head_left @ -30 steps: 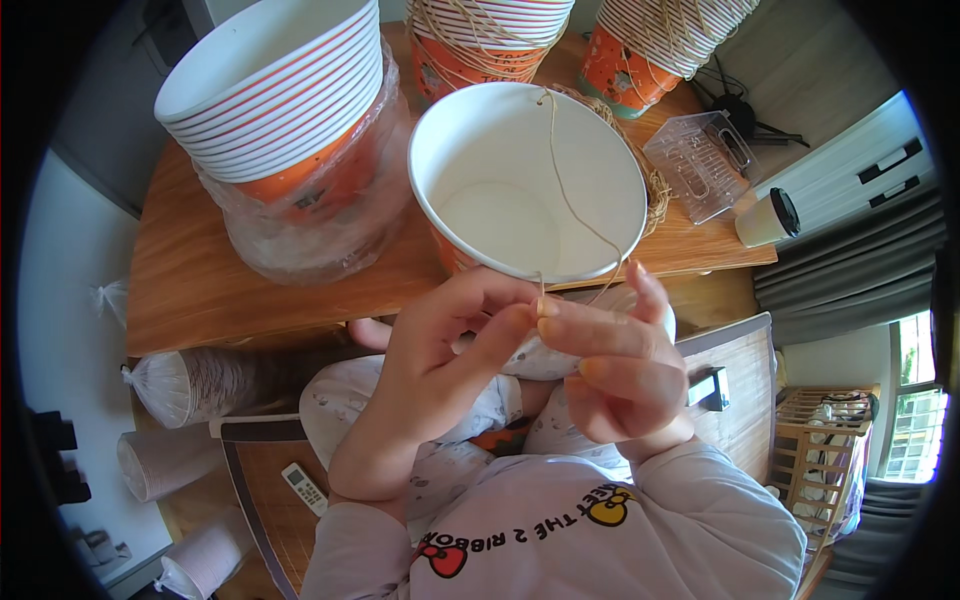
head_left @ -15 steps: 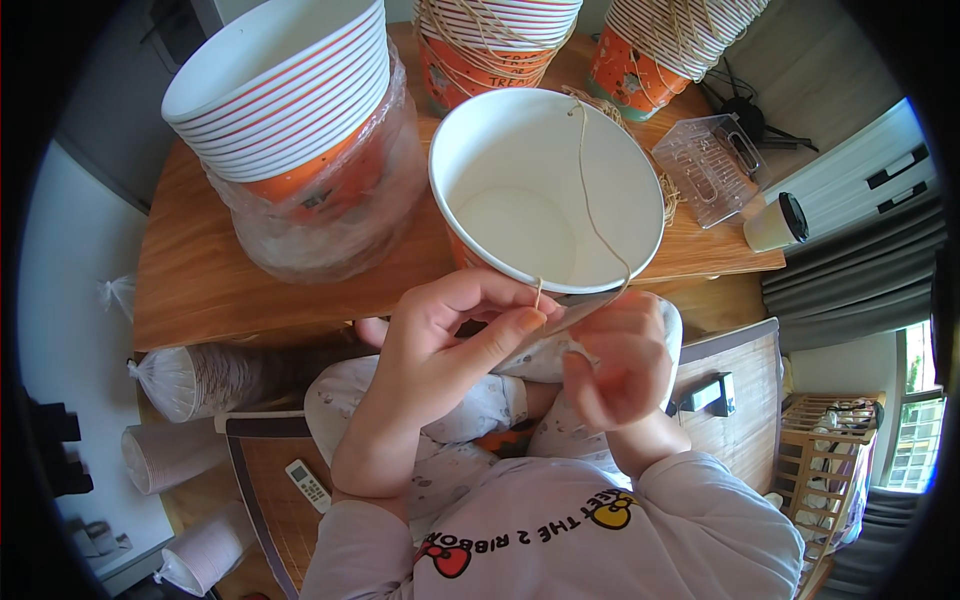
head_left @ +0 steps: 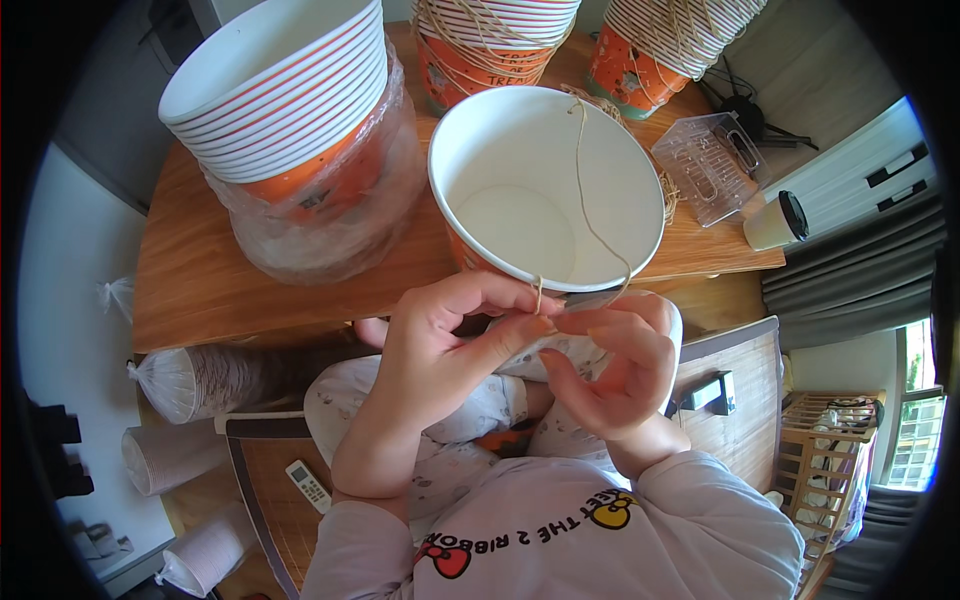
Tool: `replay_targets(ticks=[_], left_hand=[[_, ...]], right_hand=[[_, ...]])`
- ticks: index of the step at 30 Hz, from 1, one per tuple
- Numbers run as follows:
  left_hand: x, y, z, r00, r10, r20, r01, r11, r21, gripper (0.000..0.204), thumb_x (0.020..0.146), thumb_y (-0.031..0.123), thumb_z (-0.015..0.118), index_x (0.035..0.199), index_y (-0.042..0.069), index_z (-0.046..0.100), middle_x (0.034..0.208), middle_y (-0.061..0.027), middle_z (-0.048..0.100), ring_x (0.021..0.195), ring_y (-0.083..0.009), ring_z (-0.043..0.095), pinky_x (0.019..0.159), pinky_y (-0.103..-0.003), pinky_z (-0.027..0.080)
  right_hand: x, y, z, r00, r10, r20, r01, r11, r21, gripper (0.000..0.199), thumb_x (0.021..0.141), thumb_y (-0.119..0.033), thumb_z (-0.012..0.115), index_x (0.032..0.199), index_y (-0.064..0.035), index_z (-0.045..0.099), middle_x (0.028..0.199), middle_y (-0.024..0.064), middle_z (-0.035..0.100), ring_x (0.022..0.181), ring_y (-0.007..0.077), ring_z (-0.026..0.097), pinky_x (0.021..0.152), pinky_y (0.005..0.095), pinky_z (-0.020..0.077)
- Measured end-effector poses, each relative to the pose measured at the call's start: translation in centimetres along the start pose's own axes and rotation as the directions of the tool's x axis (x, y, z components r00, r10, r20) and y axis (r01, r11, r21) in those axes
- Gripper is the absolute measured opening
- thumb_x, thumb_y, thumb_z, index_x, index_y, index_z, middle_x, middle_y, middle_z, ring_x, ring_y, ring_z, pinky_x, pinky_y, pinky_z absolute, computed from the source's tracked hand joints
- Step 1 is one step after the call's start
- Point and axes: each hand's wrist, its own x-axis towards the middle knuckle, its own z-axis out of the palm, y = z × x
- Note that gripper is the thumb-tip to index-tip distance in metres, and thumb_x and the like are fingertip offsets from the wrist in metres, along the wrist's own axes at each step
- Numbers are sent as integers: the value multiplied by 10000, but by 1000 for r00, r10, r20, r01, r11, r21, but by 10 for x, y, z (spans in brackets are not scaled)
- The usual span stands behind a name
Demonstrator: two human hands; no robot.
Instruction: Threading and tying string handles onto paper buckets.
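Observation:
A large paper bucket [head_left: 515, 235], white inside and orange outside, stands at the table's front edge with its mouth tipped toward me. A thin tan string [head_left: 592, 215] runs from a hole in the far rim, down across the inside and over the near rim to my hands. My left hand [head_left: 425, 335] is closed at the near rim, pinching the string's end between thumb and forefinger. My right hand [head_left: 615, 365] is beside it, forefinger reaching to the left fingertips, thumb held apart below. The knot area is partly hidden by my fingers.
Nested buckets [head_left: 285, 110], partly wrapped in clear plastic, stand left on the wooden table [head_left: 190, 285]. Two string-wrapped bucket stacks [head_left: 490, 60] [head_left: 650, 70] are behind. A clear plastic box [head_left: 710, 165] and a lidded cup [head_left: 775, 222] sit right. Bagged stacks [head_left: 215, 380] lie lower left.
My right hand has turned and moved left, its forefinger now meeting the left fingertips. The left hand still pinches at the rim, and the bucket has barely moved.

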Motion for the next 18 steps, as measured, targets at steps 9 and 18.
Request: replay_targets(ticks=[9,18], left_hand=[[2,-4,3,999,35,-22,-37,997,-74,136,890,8,706,1009,-45,666,1022,-108,729,942,-143,688,845,-272,561],[2,-5,-9,992,-127,16,128,983,-131,130,867,-5,728,979,-53,683,999,-137,735,952,-154,696,836,-275,568]], right_hand=[[-4,0,-1,999,39,26,-40,999,32,498,640,-1,813,1063,-97,569,926,-23,721,818,169,560,793,346,366],[0,-3,1,996,-33,78,32,999,9,465,647,3,814,1037,-104,584,932,-14,715,801,167,576,784,336,360]])
